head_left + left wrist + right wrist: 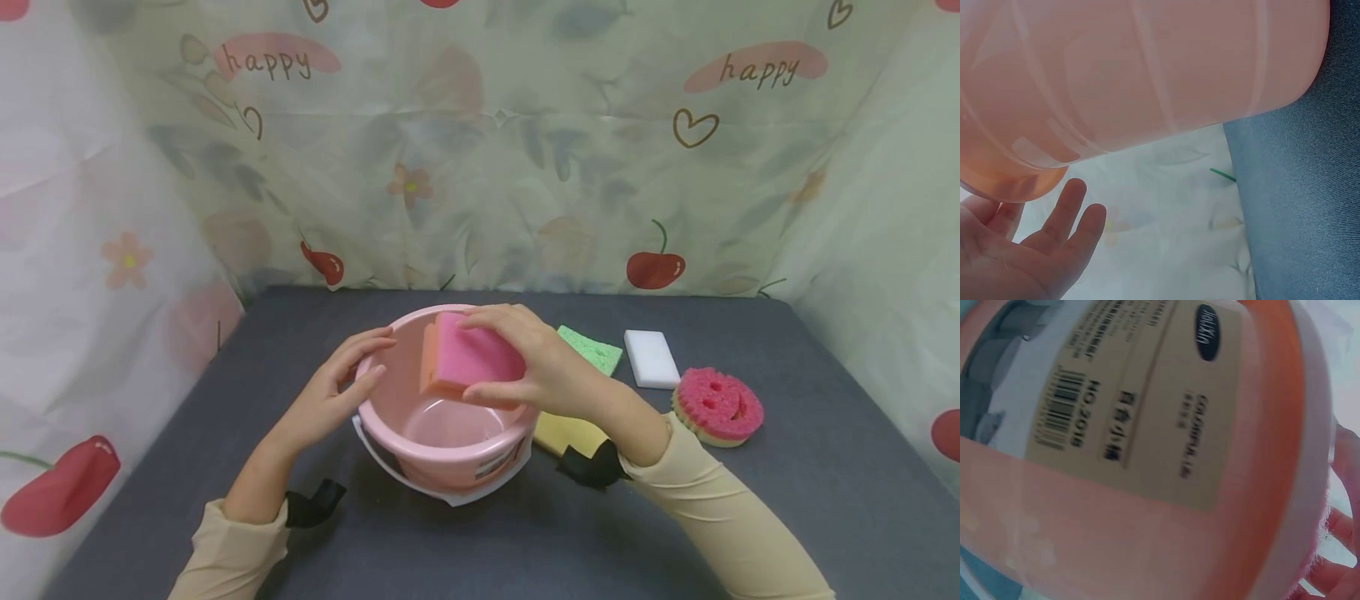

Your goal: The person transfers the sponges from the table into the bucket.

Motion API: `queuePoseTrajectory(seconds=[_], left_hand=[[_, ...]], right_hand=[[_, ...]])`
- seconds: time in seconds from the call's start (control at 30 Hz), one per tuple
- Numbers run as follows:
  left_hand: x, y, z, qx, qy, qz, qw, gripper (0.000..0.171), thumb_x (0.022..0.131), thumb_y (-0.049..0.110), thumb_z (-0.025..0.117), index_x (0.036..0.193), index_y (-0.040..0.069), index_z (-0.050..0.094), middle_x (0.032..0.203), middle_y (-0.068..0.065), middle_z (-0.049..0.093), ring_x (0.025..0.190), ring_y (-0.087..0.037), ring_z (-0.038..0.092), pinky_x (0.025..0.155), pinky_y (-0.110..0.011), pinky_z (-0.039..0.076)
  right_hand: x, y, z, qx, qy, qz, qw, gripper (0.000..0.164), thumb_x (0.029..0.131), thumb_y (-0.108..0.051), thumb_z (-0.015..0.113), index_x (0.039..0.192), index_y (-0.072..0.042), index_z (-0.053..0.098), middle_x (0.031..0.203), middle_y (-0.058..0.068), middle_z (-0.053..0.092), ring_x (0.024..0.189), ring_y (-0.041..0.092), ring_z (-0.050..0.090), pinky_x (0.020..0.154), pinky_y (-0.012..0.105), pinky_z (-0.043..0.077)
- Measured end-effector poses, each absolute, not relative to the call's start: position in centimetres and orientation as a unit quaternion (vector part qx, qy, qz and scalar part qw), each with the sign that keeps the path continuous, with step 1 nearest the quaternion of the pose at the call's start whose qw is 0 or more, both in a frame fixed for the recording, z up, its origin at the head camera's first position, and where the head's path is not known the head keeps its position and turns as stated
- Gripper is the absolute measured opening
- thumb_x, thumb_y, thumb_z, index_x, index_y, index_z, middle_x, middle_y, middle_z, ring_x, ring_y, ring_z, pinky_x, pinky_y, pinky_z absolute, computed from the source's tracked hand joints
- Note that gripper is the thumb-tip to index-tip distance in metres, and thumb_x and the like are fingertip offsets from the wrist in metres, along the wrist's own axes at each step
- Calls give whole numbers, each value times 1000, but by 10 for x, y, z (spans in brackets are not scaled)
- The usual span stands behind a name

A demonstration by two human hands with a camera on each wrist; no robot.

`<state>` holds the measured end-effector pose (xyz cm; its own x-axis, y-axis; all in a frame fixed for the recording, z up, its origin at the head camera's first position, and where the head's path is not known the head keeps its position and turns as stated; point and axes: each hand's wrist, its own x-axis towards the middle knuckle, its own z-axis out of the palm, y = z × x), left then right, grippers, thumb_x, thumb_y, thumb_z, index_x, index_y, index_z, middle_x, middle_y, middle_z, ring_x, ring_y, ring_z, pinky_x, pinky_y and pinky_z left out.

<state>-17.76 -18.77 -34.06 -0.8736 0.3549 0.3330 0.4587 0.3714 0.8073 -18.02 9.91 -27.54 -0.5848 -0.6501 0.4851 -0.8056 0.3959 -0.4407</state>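
Note:
A pink bucket (455, 452) with a white handle stands on the table. Held over its mouth by my right hand (536, 358) is a pink sponge (480, 360), its thumb and fingers gripping opposite edges. An orange layer shows along the sponge's left and lower side; I cannot tell if it is a second sponge. My left hand (330, 392) rests at the bucket's left rim with spread, fairly straight fingers (1069, 206). In the right wrist view, the bucket's label (1141, 406) fills most of the picture, and only a few right fingers (1335, 569) show past the rim.
Right of the bucket lie a green sponge (592, 350), a yellow sponge or cloth (573, 432) partly under the right forearm, a white block sponge (651, 360) and a round pink smiley-face sponge (720, 408). Printed curtains (495, 167) surround the dark table (480, 550).

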Motion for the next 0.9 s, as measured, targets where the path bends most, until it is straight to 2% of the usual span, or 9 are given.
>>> queuePoseTrajectory(seconds=[0.2,0.43,0.7,0.77,0.9], left_hand=[[-178,-188,-340,-245,-827,-503,52,38,94,12,52,131,7,50,145,-6,39,134,-22,33,96,-4,33],[-177,-188,-341,-247,-823,-509,45,38,94,13,52,132,5,48,146,-7,38,132,-22,34,95,-5,35],[-178,-188,-341,-251,-820,-512,51,38,94,11,52,131,5,49,145,-7,39,127,-1,36,95,-5,35],[-178,-188,-341,-251,-820,-511,51,38,93,11,52,131,6,49,145,-7,39,128,-2,36,95,-5,35],[-177,-188,-341,-249,-822,-510,51,38,93,11,52,131,7,49,145,-7,39,130,-12,36,95,-5,35]], right_hand=[[-182,95,-281,437,-836,321,86,65,73,-31,79,129,-14,50,132,1,52,120,17,44,89,35,46],[-186,91,-289,451,-837,300,82,63,74,-33,78,127,-11,53,128,1,55,123,17,46,99,37,42],[-187,88,-294,447,-843,292,62,60,74,-33,78,125,-11,55,124,0,59,116,15,51,93,31,46],[-188,87,-294,446,-845,289,59,59,74,-34,78,124,-11,56,123,0,59,114,15,51,92,31,46],[-188,86,-294,444,-848,284,52,58,74,-34,78,123,-11,57,122,0,60,113,15,52,92,31,45]])
